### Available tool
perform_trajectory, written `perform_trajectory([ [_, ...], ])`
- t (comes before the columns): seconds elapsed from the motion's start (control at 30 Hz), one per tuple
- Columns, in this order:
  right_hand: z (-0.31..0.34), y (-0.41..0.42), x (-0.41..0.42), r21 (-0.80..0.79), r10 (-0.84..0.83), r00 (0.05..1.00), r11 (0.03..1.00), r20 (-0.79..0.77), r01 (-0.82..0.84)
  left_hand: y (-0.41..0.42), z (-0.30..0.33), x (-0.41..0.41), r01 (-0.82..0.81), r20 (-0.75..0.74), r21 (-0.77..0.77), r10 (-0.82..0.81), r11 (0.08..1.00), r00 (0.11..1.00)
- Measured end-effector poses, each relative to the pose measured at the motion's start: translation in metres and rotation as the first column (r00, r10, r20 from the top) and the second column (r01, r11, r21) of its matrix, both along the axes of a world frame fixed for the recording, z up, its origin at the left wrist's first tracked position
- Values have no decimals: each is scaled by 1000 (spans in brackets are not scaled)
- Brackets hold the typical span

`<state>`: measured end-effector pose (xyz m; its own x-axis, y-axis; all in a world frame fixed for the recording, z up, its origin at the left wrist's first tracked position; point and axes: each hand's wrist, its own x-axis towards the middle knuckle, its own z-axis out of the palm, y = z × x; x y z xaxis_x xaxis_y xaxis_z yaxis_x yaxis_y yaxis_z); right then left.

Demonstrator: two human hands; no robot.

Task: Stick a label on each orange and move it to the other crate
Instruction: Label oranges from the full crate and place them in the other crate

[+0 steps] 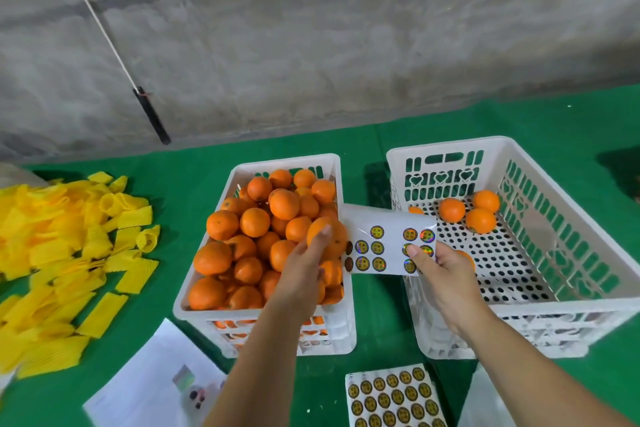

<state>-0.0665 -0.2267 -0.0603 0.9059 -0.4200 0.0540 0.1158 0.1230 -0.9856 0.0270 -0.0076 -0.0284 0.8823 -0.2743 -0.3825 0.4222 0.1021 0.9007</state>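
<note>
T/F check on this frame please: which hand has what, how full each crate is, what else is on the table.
1. The left hand grips an orange over the full crate. True.
2. The right hand holds nothing. False: its fingers pinch a partly used sticker sheet.
3. The right crate is heaped with fruit. False: only a few oranges lie on its floor.
4. A fuller sticker sheet lies on the green cloth near the person.  True.
5. Yellow foam nets are piled inside the right crate. False: they lie on the cloth left of the crates.

Left hand (304, 263) on orange (320, 230), right hand (440, 274) pinching label sheet (388, 239)
</note>
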Motion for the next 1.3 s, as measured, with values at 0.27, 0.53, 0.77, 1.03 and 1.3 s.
perform_trajectory([
  [0.27, 15, 1, -10, -5, 92, 992, 996, -85, -93, 35, 15, -75, 171, 190, -361, -107, 917, 976],
  [0.53, 52, 29, -41, -134, 127, 988, 981, -93, -138, 39, 37, -102, 246, 356, -111, -193, 963, 914],
  [0.77, 72, 48, -87, -763, -90, 990, 631, 106, 139, 26, 53, -127, 281, 441, 108, -299, 954, 846],
  [1.03, 94, 39, -92, -579, 139, 987, 812, 84, -65, 23, 70, -134, 365, 557, 211, -419, 907, 718],
  [1.3, 105, 33, -86, -568, 111, 990, 822, 92, -39, 23, 78, -128, 374, 590, 245, -444, 894, 674],
])
